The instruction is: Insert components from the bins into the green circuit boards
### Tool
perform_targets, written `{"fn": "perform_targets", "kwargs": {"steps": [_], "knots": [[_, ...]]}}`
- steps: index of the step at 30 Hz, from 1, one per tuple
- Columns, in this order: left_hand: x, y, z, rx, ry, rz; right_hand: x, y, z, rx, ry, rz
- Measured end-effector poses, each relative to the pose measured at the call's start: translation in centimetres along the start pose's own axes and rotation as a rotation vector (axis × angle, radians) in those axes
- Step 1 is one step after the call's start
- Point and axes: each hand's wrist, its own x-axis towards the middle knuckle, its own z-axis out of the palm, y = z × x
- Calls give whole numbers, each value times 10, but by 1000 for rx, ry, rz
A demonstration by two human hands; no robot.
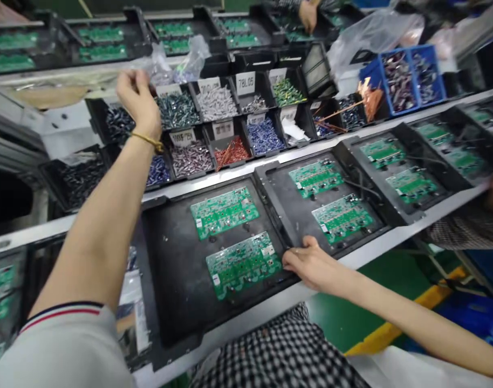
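Note:
My left hand (138, 102), with a yellow band at the wrist, is raised over the upper left of the parts bins. Its fingers are curled together, and whatever they hold is too small or hidden to make out. Nearest to it is a bin of dark green components (177, 110). My right hand (313, 265) is closed at the front corner of a black tray (177, 302), fingers on the rim between two trays. Two green circuit boards lie in that tray, an upper board (225, 211) and a lower board (243, 264).
Another black tray (282, 207) with two boards adjoins on the right, and more follow. Bins hold white parts (217, 103), red parts (232, 153) and blue parts (265, 134). A blue divided box (412, 81) stands farther right. A co-worker's hand (308, 15) reaches in at the back.

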Motion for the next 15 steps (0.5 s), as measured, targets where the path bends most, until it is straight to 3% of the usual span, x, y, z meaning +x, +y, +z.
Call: {"fn": "perform_targets", "kwargs": {"steps": [3,7,10,15], "knots": [[-14,19,-6,-318,-59,-147,10,-3,-5,80,118,77],[-68,41,-18,-647,-224,-378,32,-4,-7,-1,270,236],[-118,37,-25,-636,-250,-564,43,-1,-1,-42,242,282],[-192,3,-36,-415,-371,-802,47,2,7,-59,238,281]]}}
